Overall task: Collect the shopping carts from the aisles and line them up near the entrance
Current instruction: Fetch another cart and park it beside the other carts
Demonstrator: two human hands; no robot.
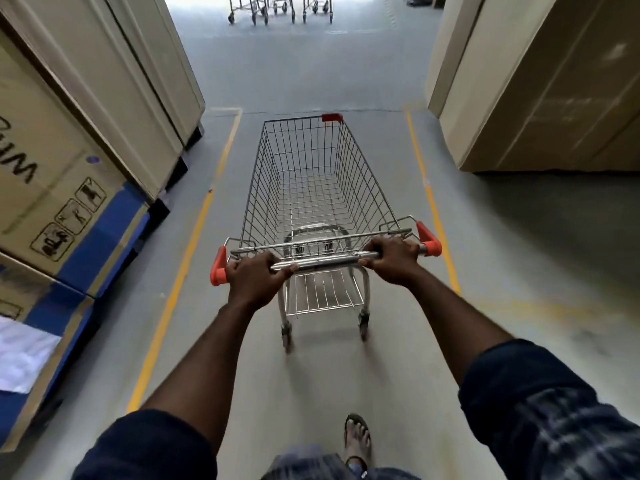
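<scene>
An empty wire shopping cart (313,174) with red corner caps stands straight ahead of me in the aisle, between two yellow floor lines. My left hand (254,279) is wrapped around the left part of its metal handle bar (323,263). My right hand (394,259) grips the right part of the same bar. Far ahead, at the top of the view, several other carts (280,8) stand side by side on the bright floor; only their lower frames and wheels show.
Tall stacked cardboard boxes (62,188) on pallets line the left side of the aisle. More large boxes (540,91) stand on the right. Yellow floor lines (180,271) mark the lane. My sandalled foot (357,436) is on the grey floor behind the cart.
</scene>
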